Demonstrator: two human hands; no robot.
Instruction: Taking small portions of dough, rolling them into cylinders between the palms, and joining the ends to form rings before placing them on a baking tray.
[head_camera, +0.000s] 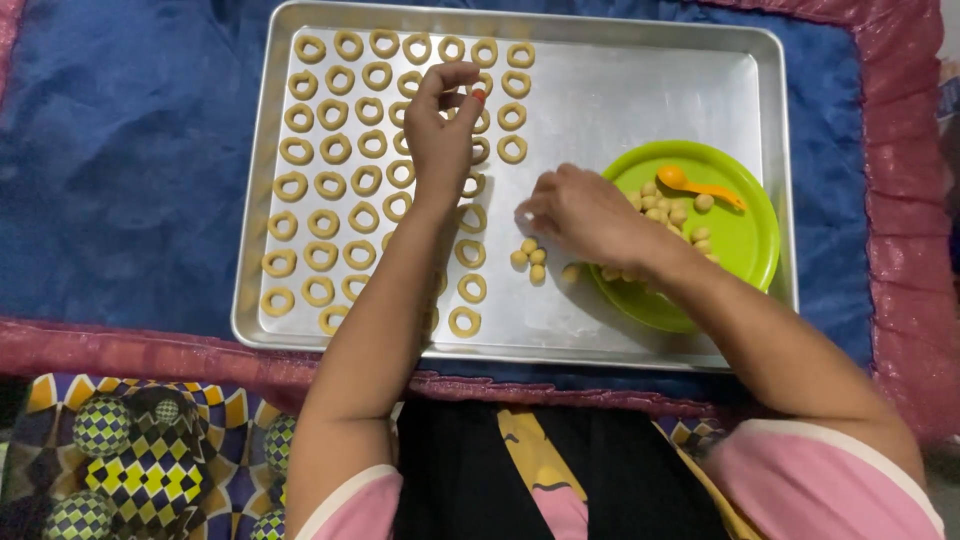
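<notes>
Two hands over dough rings

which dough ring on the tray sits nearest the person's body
The ring at the bottom of the rightmost full column on the tray, lowest in view, just right of the left forearm.

You see a silver tray, tan dough rings, a lime-green plate, an orange spoon, and a blue cloth.
</notes>
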